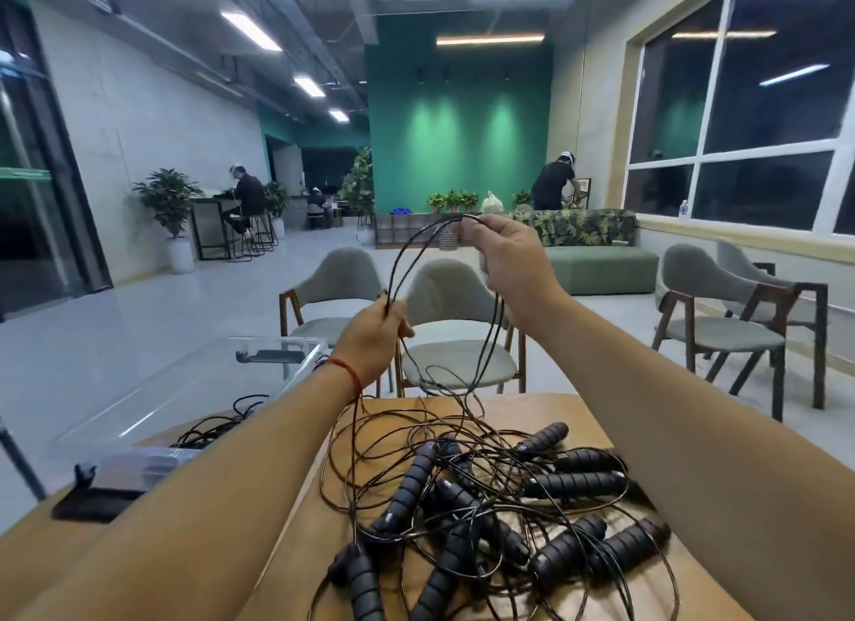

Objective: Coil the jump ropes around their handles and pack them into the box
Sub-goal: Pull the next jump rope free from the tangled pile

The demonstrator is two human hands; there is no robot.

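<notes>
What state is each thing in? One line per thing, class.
Left hand: grips rope strands.
Right hand: pinches the loop's top.
Held rope: looped between both hands, uncoiled.
Pile of jump ropes: tangled on the table.
Clear box: black rope shows through.

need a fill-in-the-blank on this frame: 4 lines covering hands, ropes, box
The left hand and right hand hold loops of rope ____ the table.
The tangled handles on the table are all ____.
The clear box sits to the ____ of the handles.
The left wrist wears a ____ string bracelet.
Missing: above; black; left; red.
</notes>
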